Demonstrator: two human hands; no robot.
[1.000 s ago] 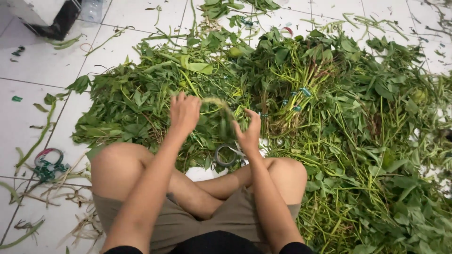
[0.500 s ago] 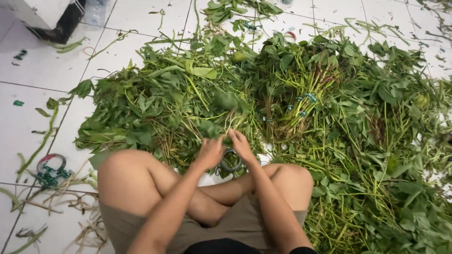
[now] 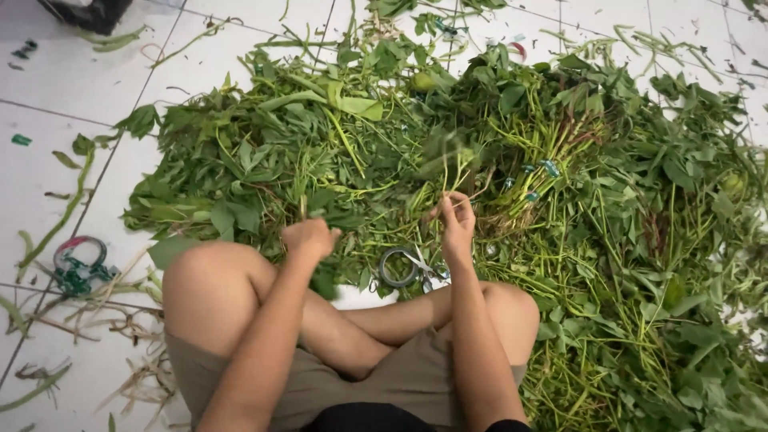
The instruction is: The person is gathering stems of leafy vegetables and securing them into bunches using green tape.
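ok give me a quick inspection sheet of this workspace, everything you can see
surface: white tiled floor, person sits cross-legged on it
job's things: big heap of leafy green stems
clutter: scissors between the knees; ring of green ties; stray stems
grippers: left hand closed on greens; right hand pinching stems
cables: nothing seen
surroundings: dark object at top left edge

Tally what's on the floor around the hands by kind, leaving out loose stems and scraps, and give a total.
Heap of leafy green stems: 1
Scissors: 1
Bunch of ties, green with a red loop: 1
Total: 3
The left hand and the right hand both grip stems at the heap's near edge.
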